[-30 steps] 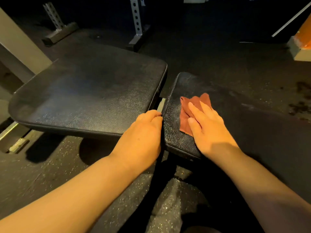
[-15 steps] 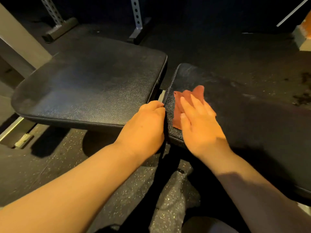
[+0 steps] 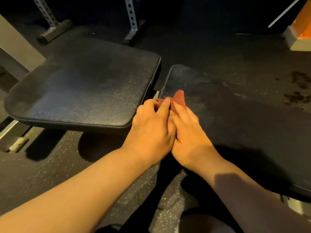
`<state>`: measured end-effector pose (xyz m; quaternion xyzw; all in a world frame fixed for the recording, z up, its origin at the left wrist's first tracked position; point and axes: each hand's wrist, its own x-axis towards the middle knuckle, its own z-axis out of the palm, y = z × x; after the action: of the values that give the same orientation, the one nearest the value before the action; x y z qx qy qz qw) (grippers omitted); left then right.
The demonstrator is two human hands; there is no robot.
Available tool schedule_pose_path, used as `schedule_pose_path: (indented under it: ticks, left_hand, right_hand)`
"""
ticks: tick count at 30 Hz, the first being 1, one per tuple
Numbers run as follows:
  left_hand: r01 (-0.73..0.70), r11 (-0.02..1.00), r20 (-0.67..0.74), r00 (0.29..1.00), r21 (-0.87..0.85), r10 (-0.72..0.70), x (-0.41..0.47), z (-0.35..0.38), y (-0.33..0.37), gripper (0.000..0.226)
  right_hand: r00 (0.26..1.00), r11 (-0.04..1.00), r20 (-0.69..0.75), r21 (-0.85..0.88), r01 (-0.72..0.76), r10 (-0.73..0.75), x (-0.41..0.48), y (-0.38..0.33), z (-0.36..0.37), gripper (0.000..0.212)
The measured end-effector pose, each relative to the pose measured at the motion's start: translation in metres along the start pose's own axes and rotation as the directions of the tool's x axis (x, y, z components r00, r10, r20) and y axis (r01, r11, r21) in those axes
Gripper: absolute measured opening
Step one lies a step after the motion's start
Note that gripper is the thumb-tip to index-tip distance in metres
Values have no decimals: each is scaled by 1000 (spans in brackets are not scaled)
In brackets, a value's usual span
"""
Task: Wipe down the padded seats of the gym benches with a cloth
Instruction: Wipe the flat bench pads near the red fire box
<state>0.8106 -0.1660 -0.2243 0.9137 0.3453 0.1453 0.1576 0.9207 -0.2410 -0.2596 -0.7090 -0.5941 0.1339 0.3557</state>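
- Nearest the camera, two bare forearms reach forward over a dark speckled floor (image 3: 50,174); a shadow lies across the right forearm.
- The left hand (image 3: 151,130) and the right hand (image 3: 186,132) meet, touching side by side, above the gap between two black pads; the left hand's fingers curl in and seem to pinch the near edge of the cloth (image 3: 178,98), though motion blur hides the exact hold.
- The right hand lies with fingers mostly straight over the cloth, pressing it against the pad rather than gripping it, as far as can be seen.
- The cloth is small and reddish-brown, bunched at the left edge of the right pad (image 3: 235,115), just beside the gap; only a crumpled tip shows past the fingers.
- By my judgement it is light, soft and limp; it will fold and slip under a flat palm, so it is best gathered into a wad and held by the bunched middle, not by a loose corner.
- The right pad shows pale smears and streaks; its grained vinyl looks smooth enough for the cloth to glide, so steady downward pressure seems needed.
- The left pad (image 3: 80,91) sits apart from the right one across the narrow gap; its surface looks dull and dusty in places.
- Farther off stand two perforated metal uprights (image 3: 130,14) on floor feet, and an orange block (image 3: 304,22) at the far right.
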Motion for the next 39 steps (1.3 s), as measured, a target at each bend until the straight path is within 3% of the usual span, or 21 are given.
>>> schedule_pose_path:
  ticks: [3, 7, 9, 10, 14, 17, 20, 22, 26, 28, 30, 32, 34, 36, 38, 39]
  left_hand:
    - [-43, 984, 28, 999, 175, 39, -11, 9, 7, 65]
    - [-50, 957, 71, 997, 285, 31, -6, 17, 19, 69]
    - [-50, 929, 104, 995, 367, 12, -2, 14, 22, 68]
    - [-53, 915, 132, 991, 400, 0, 1, 11, 21, 65]
    - [-54, 881, 145, 989, 471, -17, 18, -1, 16, 54]
    - [-19, 898, 44, 999, 439, 0, 11, 15, 36, 45]
    - [-97, 943, 101, 993, 317, 68, -3, 44, 63, 68]
    - [-169, 911, 169, 979, 376, 112, -7, 51, 60, 76]
    - [-283, 914, 115, 959, 291, 261, 7, 26, 23, 52]
    - [-238, 938, -4, 969, 252, 247, 21, 14, 17, 45]
    - [-86, 989, -136, 985, 118, 102, 36, 14, 28, 28]
    - [54, 993, -132, 990, 109, -40, 41, 27, 46, 20]
    - [-17, 978, -44, 999, 206, 27, 34, 52, 57, 32]
    - [-201, 962, 106, 977, 185, 184, 21, 59, 57, 42]
    - [-283, 946, 113, 957, 159, 267, 23, 43, 42, 43]
    - [-236, 954, 73, 971, 184, 226, 30, 34, 34, 41]
  right_hand:
    - [992, 983, -30, -143, 117, -122, -27, 31, -21, 48]
    - [999, 964, -39, -263, -28, 19, -23, 43, -21, 49]
    - [958, 949, -39, -132, -286, 283, -13, 19, -10, 64]
    - [939, 938, -29, -53, -343, 342, -11, 10, -6, 69]
    - [983, 960, -19, 219, -174, 182, -39, 9, -10, 54]
    - [959, 959, -226, 263, -109, 171, -50, 26, -28, 42]
    - [882, 937, -369, 293, -189, 293, -44, 50, -43, 40]
    - [867, 918, -336, 281, -281, 368, -39, 63, -45, 39]
    - [855, 882, -250, 262, -392, 454, -37, 68, -38, 44]
    - [840, 875, -259, 231, -425, 477, -38, 68, -34, 47]
    - [816, 846, -245, 268, -462, 523, -36, 68, -33, 49]
    - [799, 822, -236, 310, -477, 553, -35, 69, -34, 49]
    - [787, 809, -249, 359, -466, 564, -35, 71, -37, 48]
    - [786, 800, -246, 393, -454, 567, -33, 73, -42, 48]
    - [813, 813, -199, 357, -460, 547, -34, 75, -48, 48]
    - [836, 831, -164, 315, -458, 523, -35, 77, -52, 49]
